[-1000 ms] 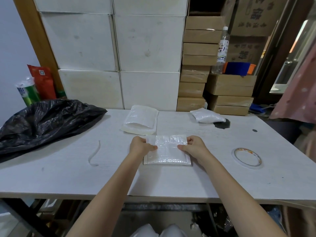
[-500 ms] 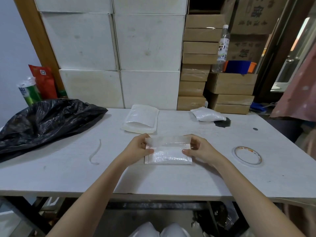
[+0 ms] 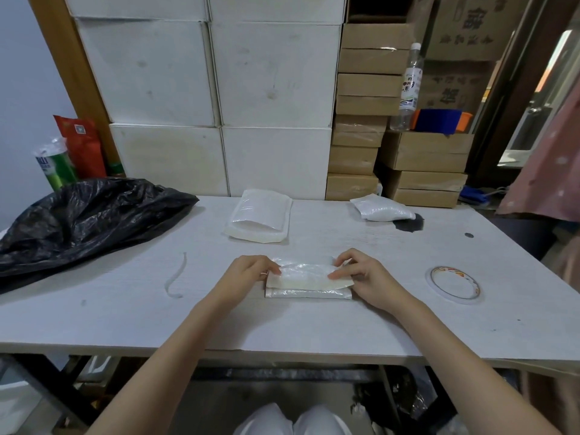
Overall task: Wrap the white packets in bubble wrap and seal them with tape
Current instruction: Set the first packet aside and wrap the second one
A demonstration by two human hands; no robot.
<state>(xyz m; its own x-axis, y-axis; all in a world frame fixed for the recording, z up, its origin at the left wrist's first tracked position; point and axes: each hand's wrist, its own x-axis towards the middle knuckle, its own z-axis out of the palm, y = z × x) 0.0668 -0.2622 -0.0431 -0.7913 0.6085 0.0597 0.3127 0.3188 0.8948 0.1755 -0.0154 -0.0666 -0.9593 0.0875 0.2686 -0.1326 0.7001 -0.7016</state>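
While both hands pinch, bubble wrap point(image 3: 306, 274) folds.

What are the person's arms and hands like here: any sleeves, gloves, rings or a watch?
Both forearms are bare as far as the picture shows, with no sleeve in view. The left hand and the right hand wear no gloves, and no ring, watch or bracelet shows. The nails look short and unpainted.

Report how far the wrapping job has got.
Done: nothing sealed that the view can confirm; whether the pile of bubble wrap at the back holds finished packets is unclear. In hand: the left hand and right hand fold bubble wrap over the packet at the table centre. Left: taping it, since the tape roll lies untouched, then the loose white packet.
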